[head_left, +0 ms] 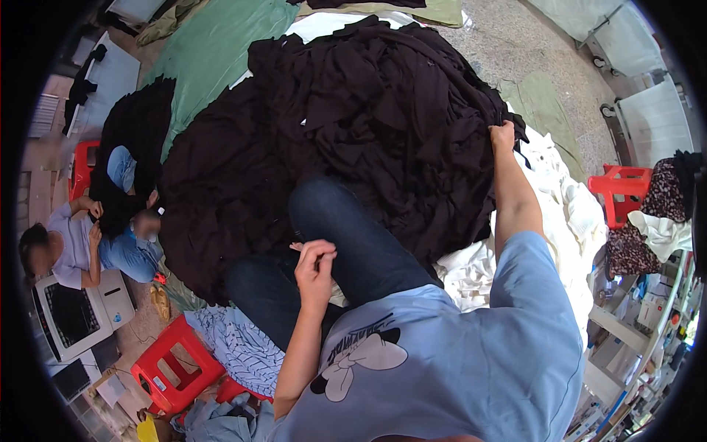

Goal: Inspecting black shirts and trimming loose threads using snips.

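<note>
The right hand [503,135] pinches a fold at the right edge of a broad, blackish-brown heap of soft fabric [368,96], beside rumpled white cloth [571,210]. The left hand [315,269] is half curled; I cannot tell whether it holds anything. Single layers should handle limp, light; the mass, heavy. Grip free edges.

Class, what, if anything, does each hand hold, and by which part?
Right hand: dark brown fabric heap, gripped by its right edge. Left hand: curled; whether it holds anything cannot be told.
</note>
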`<state>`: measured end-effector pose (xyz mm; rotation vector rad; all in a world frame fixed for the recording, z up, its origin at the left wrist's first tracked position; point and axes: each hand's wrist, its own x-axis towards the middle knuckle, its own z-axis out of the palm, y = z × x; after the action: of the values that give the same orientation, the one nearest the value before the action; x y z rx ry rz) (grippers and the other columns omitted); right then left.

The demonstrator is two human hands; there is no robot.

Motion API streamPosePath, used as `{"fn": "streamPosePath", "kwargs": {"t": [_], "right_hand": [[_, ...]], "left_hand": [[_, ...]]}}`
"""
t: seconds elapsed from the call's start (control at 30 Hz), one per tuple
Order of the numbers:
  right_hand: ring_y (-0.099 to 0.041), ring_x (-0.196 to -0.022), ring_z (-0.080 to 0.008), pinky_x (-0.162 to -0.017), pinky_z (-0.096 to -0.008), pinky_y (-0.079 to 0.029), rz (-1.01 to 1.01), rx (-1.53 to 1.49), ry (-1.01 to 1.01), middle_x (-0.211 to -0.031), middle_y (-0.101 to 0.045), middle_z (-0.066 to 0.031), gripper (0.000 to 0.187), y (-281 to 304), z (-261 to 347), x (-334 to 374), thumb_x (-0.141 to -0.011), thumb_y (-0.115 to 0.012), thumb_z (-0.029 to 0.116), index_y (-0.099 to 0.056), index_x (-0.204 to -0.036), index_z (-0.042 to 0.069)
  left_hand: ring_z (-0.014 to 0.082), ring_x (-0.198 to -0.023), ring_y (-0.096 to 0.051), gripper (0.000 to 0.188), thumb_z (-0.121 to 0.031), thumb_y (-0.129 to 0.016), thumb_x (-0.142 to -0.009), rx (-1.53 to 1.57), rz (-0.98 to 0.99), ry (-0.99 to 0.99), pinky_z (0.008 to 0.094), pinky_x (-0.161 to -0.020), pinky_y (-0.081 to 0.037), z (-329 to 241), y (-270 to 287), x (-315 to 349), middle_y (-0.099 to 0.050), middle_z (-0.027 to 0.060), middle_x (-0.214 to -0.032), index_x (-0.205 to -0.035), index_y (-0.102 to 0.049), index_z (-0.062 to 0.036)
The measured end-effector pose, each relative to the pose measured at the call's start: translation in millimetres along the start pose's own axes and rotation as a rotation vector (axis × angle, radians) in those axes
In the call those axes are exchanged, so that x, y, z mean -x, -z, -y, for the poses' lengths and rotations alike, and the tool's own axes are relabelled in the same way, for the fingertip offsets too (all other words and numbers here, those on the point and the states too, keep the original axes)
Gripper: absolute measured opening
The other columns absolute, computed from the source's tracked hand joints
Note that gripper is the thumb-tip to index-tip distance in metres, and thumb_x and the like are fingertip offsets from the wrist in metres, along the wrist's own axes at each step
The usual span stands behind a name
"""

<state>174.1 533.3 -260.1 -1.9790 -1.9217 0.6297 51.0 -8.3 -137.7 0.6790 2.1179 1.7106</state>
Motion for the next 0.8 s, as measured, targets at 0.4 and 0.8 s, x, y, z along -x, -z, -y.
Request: {"fn": "streamPosePath", "kwargs": {"t": [0.4, 0.8], "right_hand": [[-0.062, -0.111, -0.0295, -0.093, -0.0379, -0.048, 0.017, -0.027, 0.115, -0.117, -0.066, -0.0122, 0.039, -39, -7, -7, -0.08, -0.07, 0.026, -0.063, -0.115, 0.011], [-0.05, -0.069, -0.0043, -0.061, -0.0234, -0.042, 0.715, -0.819, 0.306, -0.073, -0.056, 0.0054, 0.006, 44, 24, 233, -0.081, -0.068, 0.004, -0.063, -0.083, 0.002]], "left_hand": [[0.012, -0.071, -0.059, 0.012, 0.002, -0.051, -0.093, 0.192, -0.118, 0.591, 0.0232, -0.068, -0.048, 35, 31, 39, -0.064, 0.0064, -0.085, -0.098, -0.062, 0.001], [0.0076, -0.064, -0.052, 0.017, 0.007, -0.047, -0.09, 0.162, -0.056, 0.619, 0.0216, -0.061, -0.045, 64, 27, 14, -0.057, 0.0007, -0.078, -0.096, -0.06, -0.0024]]}}
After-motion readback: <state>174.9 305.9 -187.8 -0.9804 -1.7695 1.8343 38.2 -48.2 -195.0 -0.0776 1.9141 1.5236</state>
